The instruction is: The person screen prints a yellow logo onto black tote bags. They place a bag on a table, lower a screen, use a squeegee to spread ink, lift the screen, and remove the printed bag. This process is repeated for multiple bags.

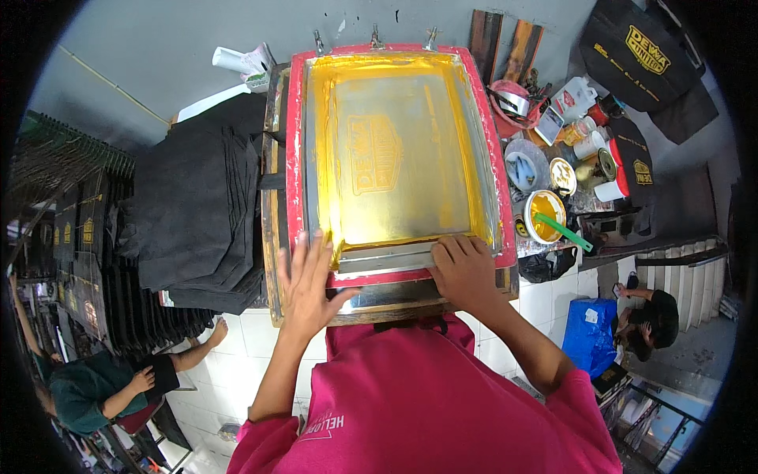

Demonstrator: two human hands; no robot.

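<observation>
A red-framed printing screen (pixel 295 134) lies flat on a wooden table, its mesh coated in yellow ink with a faint emblem shape in the middle. A metal squeegee (pixel 385 254) rests along the screen's near edge. My left hand (pixel 308 278) lies flat with spread fingers on the near left corner of the frame, beside the squeegee's left end. My right hand (pixel 463 270) presses fingers down on the squeegee's right end and the near frame edge. Neither hand grips anything.
A tall stack of black fabric (pixel 197 205) sits left of the table. To the right stand an open can of yellow ink (pixel 545 212) with a green stick, jars, tape rolls and black printed bags (pixel 638 55). People sit on the floor at lower left and lower right.
</observation>
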